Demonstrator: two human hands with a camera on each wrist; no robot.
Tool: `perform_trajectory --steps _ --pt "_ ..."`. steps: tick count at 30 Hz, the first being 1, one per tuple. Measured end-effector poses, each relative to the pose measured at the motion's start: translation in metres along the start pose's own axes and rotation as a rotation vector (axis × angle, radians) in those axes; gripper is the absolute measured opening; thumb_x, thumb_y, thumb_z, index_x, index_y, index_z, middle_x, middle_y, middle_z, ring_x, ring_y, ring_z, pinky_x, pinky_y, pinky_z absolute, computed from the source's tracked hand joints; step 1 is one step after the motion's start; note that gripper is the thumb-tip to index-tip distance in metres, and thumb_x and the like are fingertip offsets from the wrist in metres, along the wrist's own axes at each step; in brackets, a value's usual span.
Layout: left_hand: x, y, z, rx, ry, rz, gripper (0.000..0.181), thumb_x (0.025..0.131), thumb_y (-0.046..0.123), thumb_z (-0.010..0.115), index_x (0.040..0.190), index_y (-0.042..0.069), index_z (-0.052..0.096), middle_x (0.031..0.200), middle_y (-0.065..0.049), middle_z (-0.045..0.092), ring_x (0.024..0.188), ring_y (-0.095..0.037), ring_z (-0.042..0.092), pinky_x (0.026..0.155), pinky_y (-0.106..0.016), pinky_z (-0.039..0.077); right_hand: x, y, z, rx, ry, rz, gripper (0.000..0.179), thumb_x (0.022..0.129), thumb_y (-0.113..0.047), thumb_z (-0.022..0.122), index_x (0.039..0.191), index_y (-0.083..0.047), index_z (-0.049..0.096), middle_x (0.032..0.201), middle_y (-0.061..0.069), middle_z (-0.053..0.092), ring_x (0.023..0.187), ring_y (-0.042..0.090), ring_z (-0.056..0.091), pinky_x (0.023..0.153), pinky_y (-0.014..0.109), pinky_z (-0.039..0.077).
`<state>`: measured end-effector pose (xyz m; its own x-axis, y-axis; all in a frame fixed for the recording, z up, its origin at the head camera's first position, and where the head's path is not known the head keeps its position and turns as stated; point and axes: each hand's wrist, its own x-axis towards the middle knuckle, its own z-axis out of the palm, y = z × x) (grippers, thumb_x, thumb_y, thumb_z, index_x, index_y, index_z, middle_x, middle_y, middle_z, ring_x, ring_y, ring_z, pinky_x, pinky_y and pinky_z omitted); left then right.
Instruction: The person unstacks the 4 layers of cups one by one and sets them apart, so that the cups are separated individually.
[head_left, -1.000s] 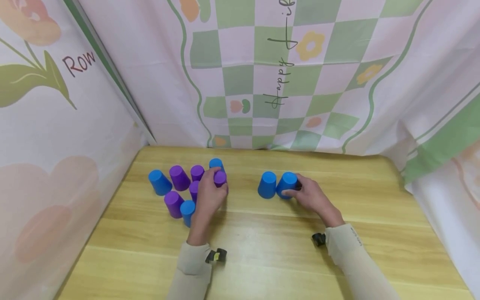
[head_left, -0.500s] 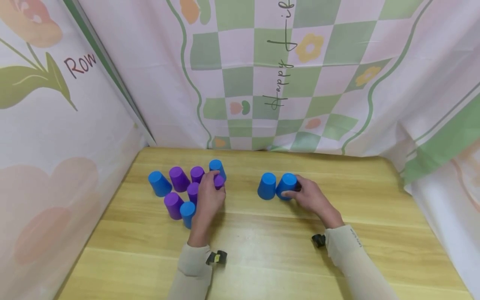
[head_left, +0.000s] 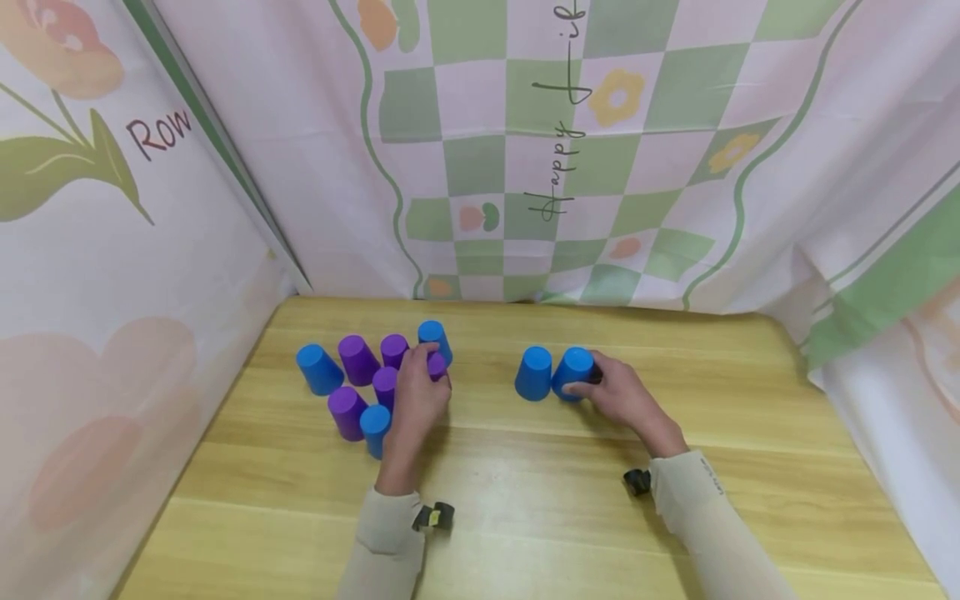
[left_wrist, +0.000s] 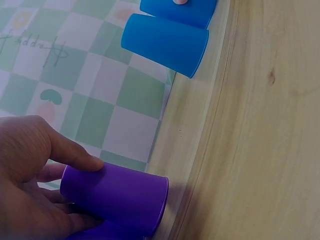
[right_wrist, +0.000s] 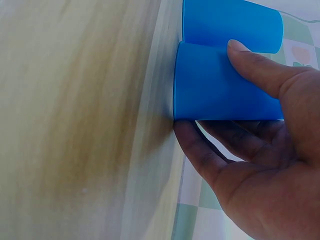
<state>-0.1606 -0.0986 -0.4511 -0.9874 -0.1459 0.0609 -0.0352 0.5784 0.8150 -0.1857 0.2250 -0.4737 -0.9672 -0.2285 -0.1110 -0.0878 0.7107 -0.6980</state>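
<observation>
In the head view my left hand (head_left: 422, 396) grips a purple cup (head_left: 437, 367) at the right side of a cluster of upside-down cups. The left wrist view shows the thumb on the side of this purple cup (left_wrist: 117, 197), with the other fingers partly hidden behind it. My right hand (head_left: 626, 392) holds a blue cup (head_left: 572, 372), thumb on its near side and fingers around its far side. Close beside that one stands a second blue cup (head_left: 533, 374). Both blue cups are upside down, their walls nearly meeting in the right wrist view.
Around the left hand stand several other cups, among them a blue one (head_left: 320, 369) at the far left, a purple one (head_left: 348, 413) and a blue one (head_left: 375, 430) in front, and a blue one (head_left: 433, 337) behind. A patterned curtain (head_left: 480, 150) borders the wooden table (head_left: 517, 517).
My left hand has lowered the purple cup slightly toward the table, beside the cluster. The right hand and its blue cup stay in place.
</observation>
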Motion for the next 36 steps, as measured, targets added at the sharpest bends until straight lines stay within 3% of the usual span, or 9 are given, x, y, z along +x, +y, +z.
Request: perform_trajectory --steps 18,36 --pt "0.001 -0.003 0.002 0.027 0.001 -0.01 0.058 0.092 -0.005 0.068 0.148 0.004 0.055 0.147 -0.022 0.052 0.138 -0.04 0.054 0.119 -0.054 0.044 0.0 0.0 0.001 0.002 0.004 0.007 0.037 0.101 -0.035 0.073 0.124 -0.009 0.061 0.123 0.016 0.068 0.106 0.032 0.062 0.098 0.055 0.057" --pt "-0.003 0.009 -0.007 0.003 0.041 0.068 0.058 0.094 -0.004 0.065 0.15 0.002 0.053 0.148 -0.022 0.052 0.139 -0.04 0.053 0.12 -0.053 0.043 0.0 0.0 0.001 0.004 0.002 -0.002 0.034 0.101 -0.033 0.072 0.122 -0.009 0.061 0.12 0.014 0.068 0.104 0.031 0.061 0.096 0.052 0.057"
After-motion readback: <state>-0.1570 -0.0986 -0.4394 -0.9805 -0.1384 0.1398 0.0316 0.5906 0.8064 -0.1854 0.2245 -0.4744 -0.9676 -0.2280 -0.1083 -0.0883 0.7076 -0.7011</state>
